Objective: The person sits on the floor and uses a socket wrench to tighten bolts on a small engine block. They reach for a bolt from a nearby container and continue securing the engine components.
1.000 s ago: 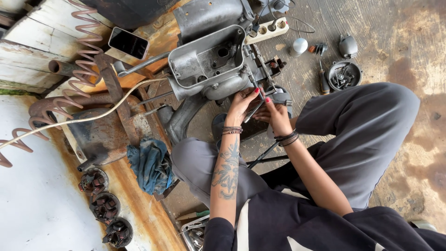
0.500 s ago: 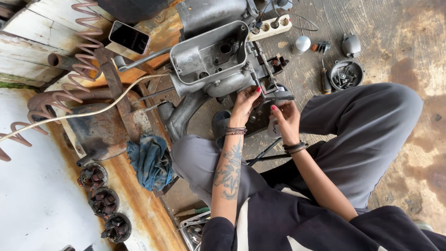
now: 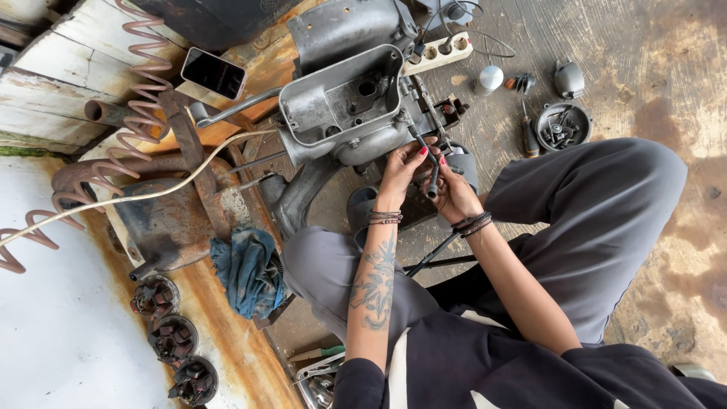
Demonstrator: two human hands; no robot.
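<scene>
Head view
Left hand (image 3: pixel 400 168): raised against the underside of the grey engine casing (image 3: pixel 344 102), fingers curled round the upper part of a dark cross wrench (image 3: pixel 432 178).
Right hand (image 3: pixel 457 195): just beside the left, fingers closed on the lower part of the same wrench; one bar of the tool runs down past the wrist toward the lap.
Engine casing: open, hollow side up, resting on the concrete floor (image 3: pixel 621 68) in front of the knees, touching the wrench tip.
Phone (image 3: pixel 214 73): dark screen, on the wooden planks at the far left of the casing.
Blue rag (image 3: pixel 246 269): crumpled on the rusty ledge by the left knee.
Round tin of small parts (image 3: pixel 561 126): on the floor, well apart to the right.
Power strip (image 3: pixel 438 53): white, on the floor just beyond the casing.
</scene>
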